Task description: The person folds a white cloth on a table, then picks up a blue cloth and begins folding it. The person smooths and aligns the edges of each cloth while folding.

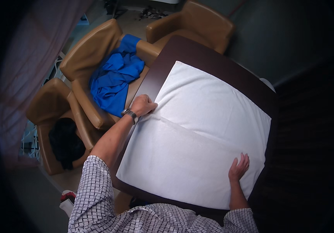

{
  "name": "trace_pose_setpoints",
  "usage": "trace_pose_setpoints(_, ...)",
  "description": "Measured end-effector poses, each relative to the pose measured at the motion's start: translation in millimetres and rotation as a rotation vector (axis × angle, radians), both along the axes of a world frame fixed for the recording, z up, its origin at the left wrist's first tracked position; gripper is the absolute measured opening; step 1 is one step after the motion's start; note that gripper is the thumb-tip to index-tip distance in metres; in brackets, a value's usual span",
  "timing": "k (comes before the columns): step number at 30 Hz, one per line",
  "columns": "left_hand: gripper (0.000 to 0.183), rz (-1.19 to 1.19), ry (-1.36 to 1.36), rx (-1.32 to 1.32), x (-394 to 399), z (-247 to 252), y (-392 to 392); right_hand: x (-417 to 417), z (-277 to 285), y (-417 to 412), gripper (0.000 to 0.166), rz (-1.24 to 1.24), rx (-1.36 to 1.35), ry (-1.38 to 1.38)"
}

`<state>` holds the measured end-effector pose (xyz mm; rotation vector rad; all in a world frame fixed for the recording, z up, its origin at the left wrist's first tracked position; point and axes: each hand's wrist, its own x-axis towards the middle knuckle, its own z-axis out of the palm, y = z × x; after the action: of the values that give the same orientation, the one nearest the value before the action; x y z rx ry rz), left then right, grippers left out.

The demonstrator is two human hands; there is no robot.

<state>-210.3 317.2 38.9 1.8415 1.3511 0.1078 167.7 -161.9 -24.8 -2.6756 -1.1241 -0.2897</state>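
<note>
A white towel or similar cloth [210, 99] is spread over a dark brown table [170, 52]. A raised crease crosses its middle, running from its left edge towards the right. At the left end of that crease, my left hand [143, 105] pinches the cloth's edge, its fingertips curled under and partly hidden. A metal-banded watch [129, 114] circles the left wrist. My right hand [239, 167] rests on the cloth near the crease's right end, with the thumb apart from the fingers and nothing held.
Crumpled blue fabric [117, 77] lies in a tan armchair [87, 55] left of the table. Another tan armchair [53, 102] nearer me holds a black item [66, 142]. A third armchair [202, 23] stands beyond the table. Sheer curtain [33, 72] hangs at far left.
</note>
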Motion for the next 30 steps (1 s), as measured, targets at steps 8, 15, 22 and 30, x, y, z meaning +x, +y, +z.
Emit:
trace_pose_setpoints(8, 0.029, -0.201, 0.085, 0.2, -8, -31, 4, 1, 1, -1, 0.047, 0.03, 0.028, 0.0)
trace_pose_setpoints(15, 0.023, -0.112, 0.149, 0.246, -6, -21, -9, 3, 0, -2, 0.047, 0.026, 0.027, -0.024)
trace_pose_setpoints(22, 0.025, -0.147, 0.079, 0.181, -19, -30, -1, 2, -1, -2, 0.047, 0.039, 0.032, -0.031)
trace_pose_setpoints(30, 0.021, 0.086, -0.11, 0.095, -34, -30, -8, 3, -3, -5, 0.047, 0.021, 0.011, -0.015)
